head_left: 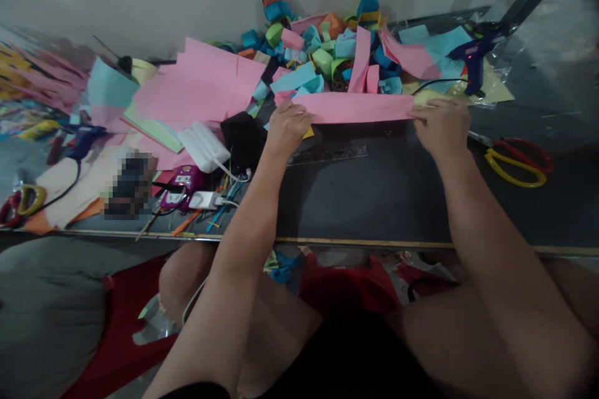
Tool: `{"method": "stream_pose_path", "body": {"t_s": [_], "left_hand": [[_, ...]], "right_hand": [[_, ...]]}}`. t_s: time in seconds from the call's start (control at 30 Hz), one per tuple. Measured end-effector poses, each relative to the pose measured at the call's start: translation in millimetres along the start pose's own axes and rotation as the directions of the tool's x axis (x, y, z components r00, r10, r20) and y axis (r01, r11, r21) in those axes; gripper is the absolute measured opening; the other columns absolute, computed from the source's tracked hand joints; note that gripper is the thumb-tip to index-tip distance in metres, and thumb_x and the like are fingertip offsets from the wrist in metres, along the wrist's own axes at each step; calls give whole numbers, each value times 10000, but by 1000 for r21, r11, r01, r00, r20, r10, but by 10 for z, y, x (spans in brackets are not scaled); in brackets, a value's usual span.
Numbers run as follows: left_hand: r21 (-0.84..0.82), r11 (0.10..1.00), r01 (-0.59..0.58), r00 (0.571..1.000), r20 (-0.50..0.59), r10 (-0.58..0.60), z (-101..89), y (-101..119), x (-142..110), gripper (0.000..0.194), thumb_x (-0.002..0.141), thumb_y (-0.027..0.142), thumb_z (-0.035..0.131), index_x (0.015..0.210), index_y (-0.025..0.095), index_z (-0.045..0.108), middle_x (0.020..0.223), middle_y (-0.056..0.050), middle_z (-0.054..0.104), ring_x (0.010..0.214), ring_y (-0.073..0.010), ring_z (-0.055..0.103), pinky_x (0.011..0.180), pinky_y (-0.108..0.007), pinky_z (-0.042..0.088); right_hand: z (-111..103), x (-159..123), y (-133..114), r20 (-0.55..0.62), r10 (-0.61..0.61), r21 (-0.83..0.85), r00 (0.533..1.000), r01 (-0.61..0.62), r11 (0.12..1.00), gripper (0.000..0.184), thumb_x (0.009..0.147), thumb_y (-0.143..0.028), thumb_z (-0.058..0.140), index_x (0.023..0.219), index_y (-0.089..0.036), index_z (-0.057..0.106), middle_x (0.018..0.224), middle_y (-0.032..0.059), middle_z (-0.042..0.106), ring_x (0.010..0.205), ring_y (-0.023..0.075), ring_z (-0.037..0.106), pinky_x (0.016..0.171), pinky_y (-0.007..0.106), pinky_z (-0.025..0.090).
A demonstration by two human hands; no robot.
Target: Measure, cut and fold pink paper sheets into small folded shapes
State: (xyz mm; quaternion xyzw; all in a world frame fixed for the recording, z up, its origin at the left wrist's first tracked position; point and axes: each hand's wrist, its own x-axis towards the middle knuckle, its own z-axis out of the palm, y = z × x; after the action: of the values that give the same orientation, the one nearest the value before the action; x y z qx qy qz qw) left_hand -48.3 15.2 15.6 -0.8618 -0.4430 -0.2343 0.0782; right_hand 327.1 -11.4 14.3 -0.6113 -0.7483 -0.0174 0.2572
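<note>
A long pink paper strip (362,108) stretches level between my two hands, above the far part of the dark table (374,193). My left hand (290,126) pinches its left end. At the other end, the fingers of my right hand (442,124) are closed on the strip. A clear ruler (327,154) lies on the table just below the strip. Scissors with red and yellow handles (517,162) rest beside my right hand, their blades partly hidden behind it. Behind the strip is a heap of folded coloured paper pieces (322,59).
A blue glue gun (475,62) stands at the back right. Pink sheets (206,84), a white power strip (204,146), a black object (243,140) and a purple device (185,184) lie to the left. More scissors (23,202) sit at the far left, near a seated person's leg (51,299).
</note>
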Motion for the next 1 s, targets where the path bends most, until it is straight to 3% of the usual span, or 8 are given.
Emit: {"method": "stream_pose_path", "body": {"t_s": [0.2, 0.37, 0.53, 0.6, 0.7, 0.8, 0.9, 1.0], "left_hand": [[67, 998, 6, 984, 175, -18, 81, 90, -62, 401, 1016, 115, 428, 1284, 141, 725, 1250, -178, 777, 1166, -276, 740, 1045, -455, 546], [43, 999, 11, 975, 223, -20, 174, 159, -235, 468, 961, 78, 465, 1367, 169, 680, 1372, -185, 722, 1266, -289, 702, 1051, -457, 559], [54, 996, 67, 979, 189, -76, -7, 191, -445, 495, 979, 97, 444, 1422, 183, 647, 1433, -192, 683, 1337, -310, 657, 1053, -468, 547], [48, 994, 101, 982, 155, -107, -93, 224, -491, 535, 975, 71, 409, 1453, 173, 628, 1476, -204, 648, 1374, -314, 632, 1061, -471, 545], [25, 993, 120, 989, 83, -121, -168, 311, -542, 553, 1000, 81, 371, 1500, 165, 590, 1523, -202, 607, 1442, -311, 578, 1112, -465, 517], [20, 992, 124, 991, 45, -125, -192, 436, -590, 536, 1028, 108, 343, 1506, 133, 584, 1532, -215, 591, 1456, -327, 564, 1160, -488, 481], [30, 994, 108, 993, 54, -109, -192, 587, -633, 514, 1054, 137, 325, 1483, 100, 605, 1520, -232, 594, 1437, -345, 582, 1158, -521, 485], [9, 996, 87, 996, 20, -87, -191, 736, -666, 464, 1051, 157, 391, 1432, 157, 657, 1494, -193, 632, 1397, -322, 622, 1155, -509, 498]], "right_hand": [[-5, -56, -87, 118, 177, -118, 977, -163, 979, 301, 921, -221, 591, 1080, -241, 845, 1085, 130, 808, 1095, 371, 720, 980, 565, 526], [-32, -76, 58, 120, 73, -17, 990, -72, 997, 369, 783, -110, 642, 1033, -278, 855, 1022, 67, 830, 975, 311, 760, 964, 521, 579], [-127, -67, 77, 62, 51, 224, 997, -64, 973, 476, 691, -98, 713, 1127, -239, 839, 931, 66, 825, 857, 287, 766, 919, 498, 603], [-98, -58, 31, 61, 140, 415, 988, -153, 897, 513, 690, -93, 701, 1169, -236, 817, 916, 53, 817, 812, 272, 761, 861, 493, 621], [-29, -32, -44, 160, 328, 706, 931, -340, 621, 531, 719, -82, 665, 1213, -252, 758, 987, 42, 813, 788, 250, 756, 733, 455, 636], [-43, 7, -129, 278, 440, 798, 854, -460, 389, 534, 667, -28, 677, 1157, -236, 723, 1075, 52, 814, 798, 213, 741, 703, 386, 625], [-179, 47, -253, 375, 416, 807, 828, -513, 293, 382, 703, -94, 722, 1061, -230, 727, 1043, 55, 818, 785, 177, 715, 669, 311, 598], [-404, 40, -386, 373, 375, 812, 849, -494, 310, 282, 736, -152, 733, 1004, -240, 730, 1055, 55, 818, 890, 188, 720, 802, 331, 612]]}}
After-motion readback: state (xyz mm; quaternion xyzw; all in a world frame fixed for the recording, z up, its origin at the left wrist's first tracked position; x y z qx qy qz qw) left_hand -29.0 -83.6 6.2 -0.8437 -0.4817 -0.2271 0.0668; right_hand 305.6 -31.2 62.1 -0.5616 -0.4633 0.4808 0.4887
